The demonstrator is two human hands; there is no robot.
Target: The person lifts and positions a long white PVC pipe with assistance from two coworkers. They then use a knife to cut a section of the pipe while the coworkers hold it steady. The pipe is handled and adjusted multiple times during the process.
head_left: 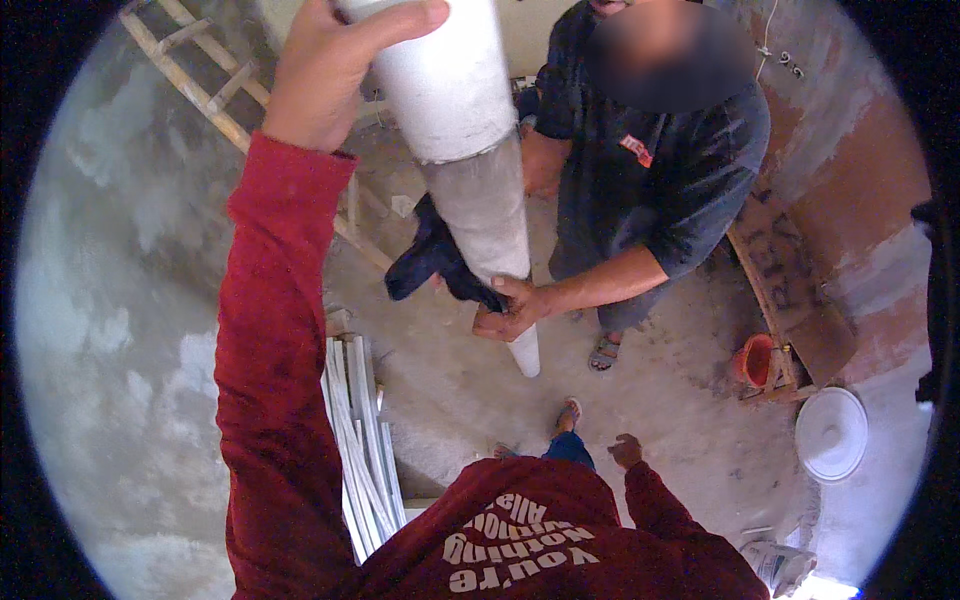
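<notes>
A long white pipe [450,85] runs upright from the top of the view down toward the floor. Its upper part is wide and white, with a greyish, dusty stretch below. My left hand [345,45] is raised high and grips the upper part, thumb across the front; its other fingers are partly hidden. Facing me, a co-worker in a dark shirt has a hand [515,308] around the lower pipe, with a dark cloth [437,262] against it. The co-worker's other hand is hidden behind the pipe. My right hand [627,451] hangs low beside my body, fingers loosely apart, holding nothing visible.
A wooden ladder [215,95] leans at the upper left. Several pale long strips [362,450] lie along the left wall. On the right are a red bucket [754,360], a brown board [815,320] and a round white lid [832,434].
</notes>
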